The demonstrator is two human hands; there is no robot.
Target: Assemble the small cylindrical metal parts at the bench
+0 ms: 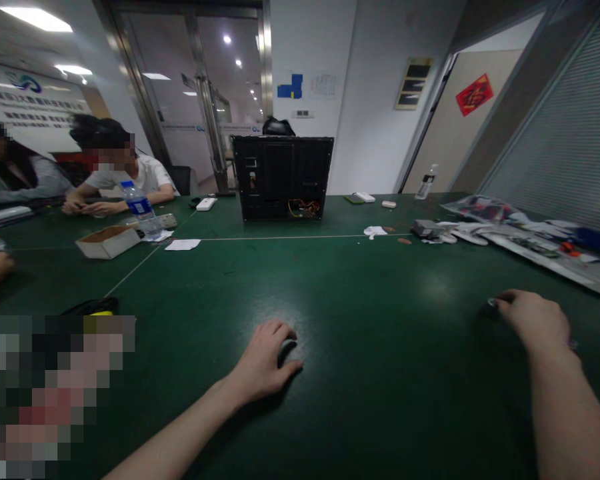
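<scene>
My left hand (266, 359) rests on the green tabletop (360, 293) near the middle, its thumb and curved fingers apart with nothing between them. Farther right, my right hand (536, 321) lies on the table with its fingers closed downward. A small dark, shiny piece (491, 305) shows at its fingertips; the palm hides the remainder, so I cannot tell its kind. Another small shiny bit (573, 345) peeks out beside the wrist.
A black-backed panel with exposed wires (285, 177) stands upright across the table. Left are a water bottle (141, 210), an open box (109, 242) and seated people (125, 173). Bags and parts (545, 243) lie piled at right; white paper (375, 231) lies mid-table.
</scene>
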